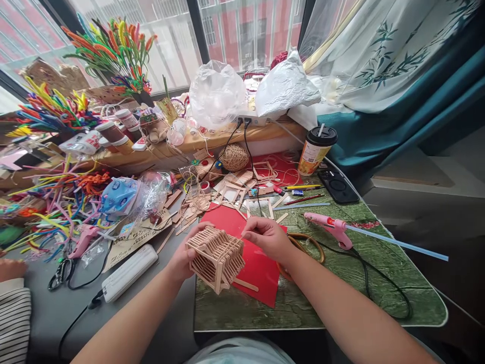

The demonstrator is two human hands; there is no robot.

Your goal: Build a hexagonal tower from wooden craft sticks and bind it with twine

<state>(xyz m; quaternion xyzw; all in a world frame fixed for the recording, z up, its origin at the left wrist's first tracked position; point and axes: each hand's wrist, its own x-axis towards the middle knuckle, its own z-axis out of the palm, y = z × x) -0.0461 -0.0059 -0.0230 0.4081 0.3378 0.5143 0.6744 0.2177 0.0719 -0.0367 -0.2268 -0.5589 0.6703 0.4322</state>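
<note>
A small slatted box built of wooden craft sticks [216,255] hangs tilted just above a red sheet [252,263]. My left hand [182,258] is wrapped round its left side and carries it. My right hand [267,236] pinches the box's upper right edge with thumb and forefinger. One loose stick [245,284] juts out at the box's lower right. Loose craft sticks [231,189] lie scattered on the table behind the red sheet.
A pink glue gun [329,226] with a long glue stick lies right on the green mat [379,283], its black cord looping forward. A cup [316,149] and phone [338,185] stand behind. Pipe cleaners [49,197], scissors [59,272], a second glue gun [84,240] and a striped sleeve [14,318] fill the left.
</note>
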